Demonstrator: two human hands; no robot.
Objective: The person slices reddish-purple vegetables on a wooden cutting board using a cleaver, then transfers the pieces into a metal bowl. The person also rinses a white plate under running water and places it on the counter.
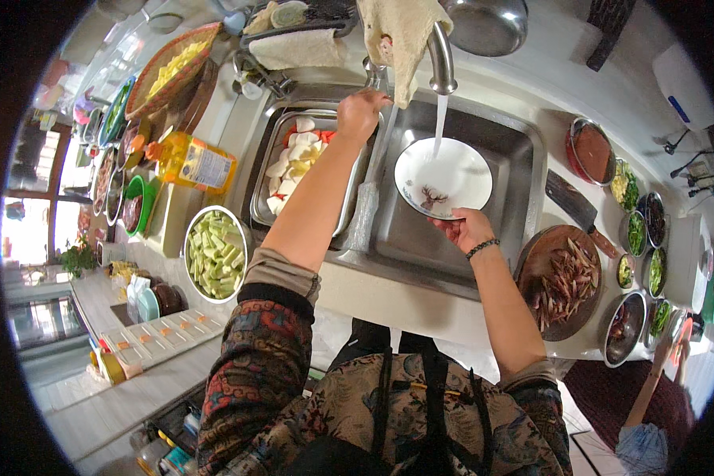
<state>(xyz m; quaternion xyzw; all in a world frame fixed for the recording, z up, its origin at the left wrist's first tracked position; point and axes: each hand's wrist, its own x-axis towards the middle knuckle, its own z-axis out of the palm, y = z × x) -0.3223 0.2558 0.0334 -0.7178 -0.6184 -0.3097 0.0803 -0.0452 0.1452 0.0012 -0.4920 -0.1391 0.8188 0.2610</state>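
My right hand [465,229] grips the near rim of a white plate [443,178] with a deer-head picture, tilted over the right sink basin [511,178]. Water runs onto the plate from the steel faucet [442,65]. My left hand [362,113] is raised at the back of the sink divider, close to a cream cloth [401,41] draped over the faucet. Its fingers are bent, and whether they grip something there is unclear. Beneath my left arm, a steel tray [262,172] with white and red cut vegetables sits in the left basin.
Right of the sink lie a cleaver [571,199] and a round wooden board [529,256] with sliced meat, beside several small bowls. A bowl of cut green vegetables [217,256] and an oil bottle [196,163] stand at left. Another person's arm [642,392] shows at far right.
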